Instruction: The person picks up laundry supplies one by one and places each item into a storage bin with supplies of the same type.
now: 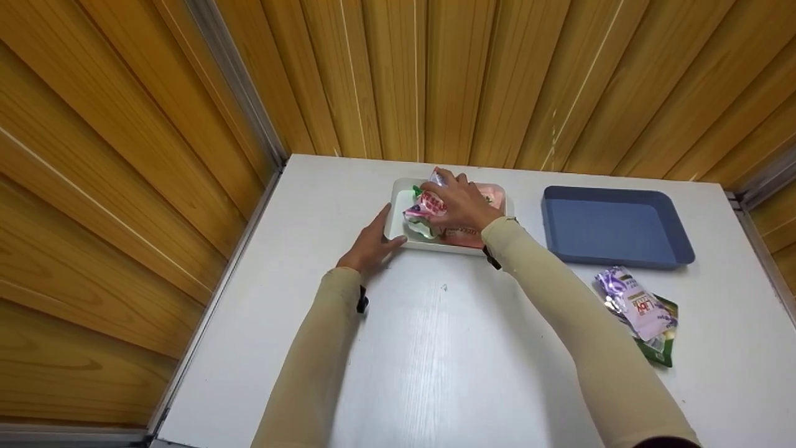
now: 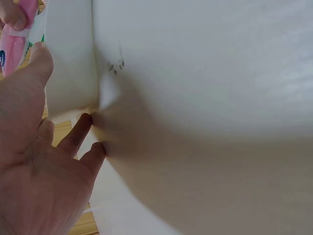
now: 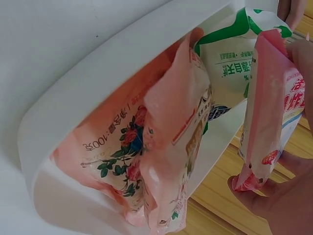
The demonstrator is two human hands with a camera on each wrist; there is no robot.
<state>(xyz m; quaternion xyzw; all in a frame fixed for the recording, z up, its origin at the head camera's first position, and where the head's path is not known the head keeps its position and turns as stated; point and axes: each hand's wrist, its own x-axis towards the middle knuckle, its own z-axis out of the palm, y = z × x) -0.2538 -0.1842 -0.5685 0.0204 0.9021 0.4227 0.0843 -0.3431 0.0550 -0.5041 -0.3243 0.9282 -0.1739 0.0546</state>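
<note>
A white tray [image 1: 435,247] stands near the table's back edge. My right hand [image 1: 460,202] pinches a pink-and-white packet [image 3: 266,107] above it, with the thumb and fingers at the packet's ends. In the right wrist view, two pink floral packets [image 3: 176,112] lie overlapping inside the tray, beside a white packet with green edging [image 3: 227,63]. My left hand [image 1: 367,246] rests against the tray's front left corner. In the left wrist view its thumb lies by the tray wall [image 2: 71,58], and the extended fingers touch the corner from outside.
Right of the white tray sits a blue tray [image 1: 615,227]. In front of the blue tray, a purple Liby packet [image 1: 640,305] lies on top of a green packet [image 1: 666,348]. Wood-patterned walls [image 1: 460,81] border the table at the back and left.
</note>
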